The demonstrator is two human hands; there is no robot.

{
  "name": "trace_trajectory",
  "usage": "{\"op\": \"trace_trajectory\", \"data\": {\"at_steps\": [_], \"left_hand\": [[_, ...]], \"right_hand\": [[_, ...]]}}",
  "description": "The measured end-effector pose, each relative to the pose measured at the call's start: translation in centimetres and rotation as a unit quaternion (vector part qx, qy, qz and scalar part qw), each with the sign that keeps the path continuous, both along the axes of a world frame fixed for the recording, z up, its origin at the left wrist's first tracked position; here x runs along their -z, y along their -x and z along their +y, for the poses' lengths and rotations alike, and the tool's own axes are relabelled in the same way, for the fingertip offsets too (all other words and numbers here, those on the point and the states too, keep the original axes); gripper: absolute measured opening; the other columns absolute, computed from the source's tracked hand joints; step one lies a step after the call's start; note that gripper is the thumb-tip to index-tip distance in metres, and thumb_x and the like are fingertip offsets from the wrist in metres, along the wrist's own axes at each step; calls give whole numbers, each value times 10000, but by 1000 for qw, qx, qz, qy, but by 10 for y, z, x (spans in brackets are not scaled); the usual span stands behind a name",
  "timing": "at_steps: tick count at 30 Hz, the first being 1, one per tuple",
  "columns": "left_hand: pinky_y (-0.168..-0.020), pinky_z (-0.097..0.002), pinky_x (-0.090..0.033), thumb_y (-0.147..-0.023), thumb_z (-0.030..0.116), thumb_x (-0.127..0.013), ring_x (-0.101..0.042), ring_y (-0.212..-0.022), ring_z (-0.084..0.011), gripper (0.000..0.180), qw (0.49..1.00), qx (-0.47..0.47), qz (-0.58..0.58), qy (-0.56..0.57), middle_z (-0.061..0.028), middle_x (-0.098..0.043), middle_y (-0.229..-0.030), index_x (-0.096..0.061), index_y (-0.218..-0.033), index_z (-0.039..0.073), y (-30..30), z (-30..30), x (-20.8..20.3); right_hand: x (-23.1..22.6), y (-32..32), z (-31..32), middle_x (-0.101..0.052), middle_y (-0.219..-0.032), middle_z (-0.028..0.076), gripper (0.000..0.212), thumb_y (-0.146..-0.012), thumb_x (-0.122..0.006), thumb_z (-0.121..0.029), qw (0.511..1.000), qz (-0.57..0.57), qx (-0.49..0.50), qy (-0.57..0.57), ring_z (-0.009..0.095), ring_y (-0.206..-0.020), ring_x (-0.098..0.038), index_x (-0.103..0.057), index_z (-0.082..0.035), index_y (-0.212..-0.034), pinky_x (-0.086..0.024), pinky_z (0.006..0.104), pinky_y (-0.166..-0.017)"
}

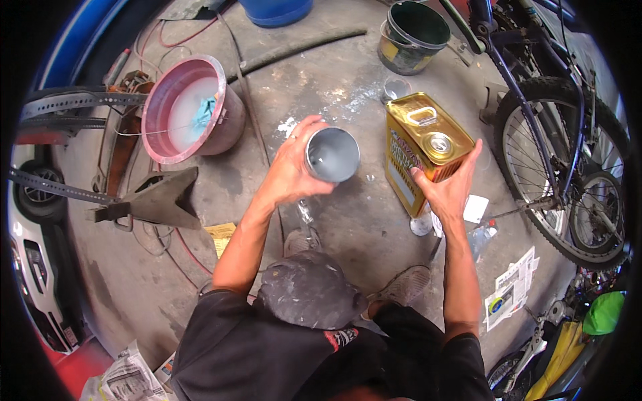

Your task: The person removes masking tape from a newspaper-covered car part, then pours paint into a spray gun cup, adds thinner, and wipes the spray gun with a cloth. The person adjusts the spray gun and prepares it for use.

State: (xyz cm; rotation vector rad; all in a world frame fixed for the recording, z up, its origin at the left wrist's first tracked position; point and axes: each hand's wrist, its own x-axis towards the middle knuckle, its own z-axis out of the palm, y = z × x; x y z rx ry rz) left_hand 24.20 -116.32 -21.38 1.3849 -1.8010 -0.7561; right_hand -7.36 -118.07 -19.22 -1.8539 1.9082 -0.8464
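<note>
Now | left hand: grey open tin | right hand: gold rectangular can

I see open concrete floor ahead. A pink basin blocks left; a bicycle wheel crowds right

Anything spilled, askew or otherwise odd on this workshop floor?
Yes. Pale splashes stain the concrete floor beyond the round can in the left hand. The gold rectangular tin under the right hand stands tilted, its cap off. Newspaper sheets lie loose beside the bicycle.
</note>
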Motion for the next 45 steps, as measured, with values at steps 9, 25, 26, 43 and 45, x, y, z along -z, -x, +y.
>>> {"op": "trace_trajectory", "data": {"at_steps": [9,25,26,43,45], "left_hand": [[-1016,-424,-517,-567,193,-875,-631,-1207,-377,933,995,31,-15,-97,-153,-660,-1314,-517,-1424,108,19,-5,22],[-891,-449,-549,-591,136,-876,-667,-1087,-380,840,985,92,-39,-139,-125,-692,-1191,-556,-1365,202,61,-9,22],[-900,-446,-550,-591,139,-877,-668,-1094,-377,844,986,88,-29,-138,-126,-693,-1201,-557,-1369,203,60,-8,24],[-1029,-408,-509,-565,162,-899,-627,-1223,-353,933,988,94,-4,-120,-136,-654,-1324,-532,-1420,95,34,-18,39],[-1029,-412,-511,-566,168,-897,-630,-1217,-357,934,988,98,-1,-120,-143,-657,-1315,-529,-1421,89,35,-20,37]], "right_hand": [[-99,13,19,-479,-1370,279,1328,-606,-875,-224,975,104,-191,-37,437,-1259,-519,-55,3,-1626,-435,476,-1090],[-145,-3,18,-458,-1321,249,1170,-491,-922,-169,861,348,-371,13,427,-1157,-504,-452,-348,-1547,-409,518,-987],[-146,-3,17,-460,-1320,244,1165,-493,-922,-167,855,354,-378,19,424,-1161,-503,-455,-362,-1542,-410,519,-985],[-188,-5,7,-488,-1329,248,1021,-555,-912,-230,852,372,-362,67,429,-1138,-539,-530,-350,-1494,-447,511,-949],[-186,-1,6,-488,-1333,253,1036,-548,-917,-232,856,364,-360,75,432,-1134,-542,-524,-330,-1502,-449,513,-954]]}}
